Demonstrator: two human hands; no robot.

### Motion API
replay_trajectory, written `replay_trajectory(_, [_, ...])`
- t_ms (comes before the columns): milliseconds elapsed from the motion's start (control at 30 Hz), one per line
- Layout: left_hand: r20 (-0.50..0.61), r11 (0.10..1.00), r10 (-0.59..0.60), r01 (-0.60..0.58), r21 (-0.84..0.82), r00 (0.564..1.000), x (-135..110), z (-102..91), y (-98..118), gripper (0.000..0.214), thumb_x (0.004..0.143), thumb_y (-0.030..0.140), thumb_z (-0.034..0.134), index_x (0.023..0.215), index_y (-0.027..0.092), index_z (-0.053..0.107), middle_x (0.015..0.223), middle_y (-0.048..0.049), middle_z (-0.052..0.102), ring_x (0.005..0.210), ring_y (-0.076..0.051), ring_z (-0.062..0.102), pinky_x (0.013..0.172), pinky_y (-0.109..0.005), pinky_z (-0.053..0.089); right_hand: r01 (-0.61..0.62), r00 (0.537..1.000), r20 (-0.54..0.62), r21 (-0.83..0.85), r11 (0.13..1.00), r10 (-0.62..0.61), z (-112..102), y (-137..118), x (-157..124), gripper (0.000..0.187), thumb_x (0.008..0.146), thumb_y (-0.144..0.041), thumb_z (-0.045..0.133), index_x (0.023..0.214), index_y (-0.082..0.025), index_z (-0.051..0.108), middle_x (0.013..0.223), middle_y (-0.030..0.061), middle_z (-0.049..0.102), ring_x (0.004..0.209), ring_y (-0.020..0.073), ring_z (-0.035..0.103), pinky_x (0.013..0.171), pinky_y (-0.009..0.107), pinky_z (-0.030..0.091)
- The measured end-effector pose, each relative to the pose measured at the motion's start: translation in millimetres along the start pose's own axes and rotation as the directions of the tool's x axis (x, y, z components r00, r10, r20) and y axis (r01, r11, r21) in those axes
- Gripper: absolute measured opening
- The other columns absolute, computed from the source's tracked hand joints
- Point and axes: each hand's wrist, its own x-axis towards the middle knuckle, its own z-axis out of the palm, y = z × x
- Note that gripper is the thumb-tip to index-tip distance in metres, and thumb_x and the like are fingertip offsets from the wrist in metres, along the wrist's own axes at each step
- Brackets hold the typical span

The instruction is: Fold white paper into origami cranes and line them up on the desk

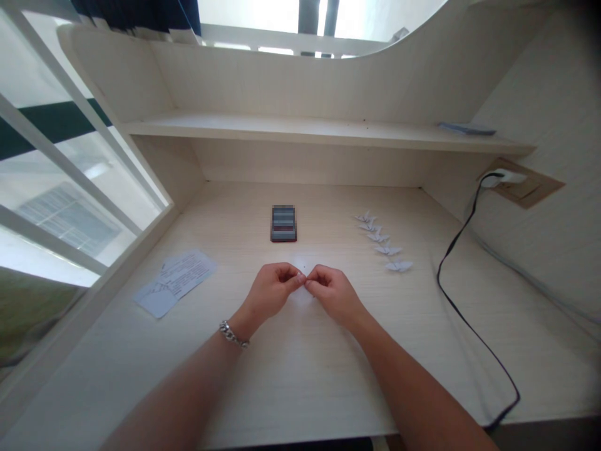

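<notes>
Above the middle of the desk, my left hand [277, 286] and my right hand [334, 291] meet fingertip to fingertip. Both are closed in a pinch, thumb against forefinger. A tiny pale spot shows at the left fingertips, but what they hold is too small and hidden to make out. To the right of my hands, several small folded white paper cranes [377, 237] stand in a slanting row. The nearest white folded paper piece [399, 266] looks flatter than the others. A silver chain bracelet [233, 335] circles my left wrist.
Beyond my hands lies a dark rectangular object [283, 223], its face blurred. Sheets of paper with writing [188, 274] lie at the left. A black cable [462, 313] runs from the wall socket [526, 185] down the right side. A shelf [305, 128] spans the back.
</notes>
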Motion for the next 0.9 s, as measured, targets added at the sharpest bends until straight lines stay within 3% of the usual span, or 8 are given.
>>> replay_trajectory(200, [-0.017,0.986,-0.094,0.09,-0.138,0.995,5.8,-1.9,-4.5,0.024,0.066,0.035,0.063,0.062,0.012,0.06,0.056,0.0006,0.054,0.05,-0.009,0.045,0.049,-0.022,0.033,-0.104,0.995,0.019,0.099,0.99,0.102,-0.2,9.1,4.0,0.012,0.063,-0.018,0.05,0.052,-0.017,0.046,0.047,-0.0052,0.043,0.047,0.0088,0.038,0.048,0.022,0.03])
replay_trajectory(333, [-0.165,0.968,-0.137,0.097,-0.229,0.977,10.6,-19.4,-3.5,0.024,0.065,0.036,0.065,0.065,0.012,0.058,0.059,-0.0003,0.055,0.054,-0.01,0.049,0.053,-0.023,0.038,-0.114,0.993,0.018,0.091,0.989,0.113,-4.3,9.8,3.5,0.01,0.064,-0.019,0.051,0.055,-0.016,0.051,0.048,-0.004,0.046,0.048,0.0095,0.04,0.048,0.022,0.031])
replay_trajectory(500, [-0.035,0.995,-0.054,0.051,-0.087,0.998,7.3,-11.5,-3.9,0.025,0.067,0.037,0.062,0.062,0.013,0.06,0.054,0.0009,0.051,0.05,-0.009,0.044,0.047,-0.021,0.033,-0.043,0.999,-0.006,0.11,0.993,0.044,-3.1,4.0,2.6,0.013,0.069,-0.027,0.052,0.068,-0.015,0.058,0.06,-0.001,0.054,0.057,0.0115,0.046,0.053,0.023,0.036])
replay_trajectory(633, [-0.018,1.0,-0.019,0.018,-0.025,1.0,4.8,0.3,-5.4,0.024,0.067,0.036,0.062,0.061,0.013,0.06,0.056,0.0008,0.052,0.051,-0.009,0.042,0.047,-0.021,0.032,-0.051,0.998,0.021,0.019,0.998,0.051,-1.7,3.6,0.9,0.009,0.067,-0.022,0.051,0.063,-0.016,0.056,0.057,-0.0022,0.053,0.055,0.0106,0.045,0.051,0.022,0.034])
replay_trajectory(767, [-0.103,0.989,-0.102,0.089,-0.116,0.989,9.4,-9.3,-6.2,0.026,0.066,0.038,0.062,0.064,0.012,0.059,0.056,0.0001,0.053,0.051,-0.009,0.045,0.047,-0.021,0.035,-0.094,0.995,0.044,0.027,0.995,0.093,-4.3,8.9,2.1,0.007,0.064,-0.019,0.051,0.058,-0.016,0.054,0.051,-0.0039,0.049,0.05,0.0093,0.041,0.046,0.021,0.03])
replay_trajectory(900, [-0.217,0.969,-0.13,0.078,-0.236,0.967,11.9,-20.4,-4.8,0.026,0.065,0.038,0.065,0.068,0.012,0.059,0.062,-0.0013,0.057,0.056,-0.011,0.051,0.054,-0.023,0.041,-0.1,0.995,-0.008,0.123,0.987,0.102,-4.2,11.1,5.2,0.01,0.066,-0.023,0.054,0.061,-0.015,0.056,0.054,-0.0017,0.053,0.052,0.0108,0.045,0.051,0.023,0.035])
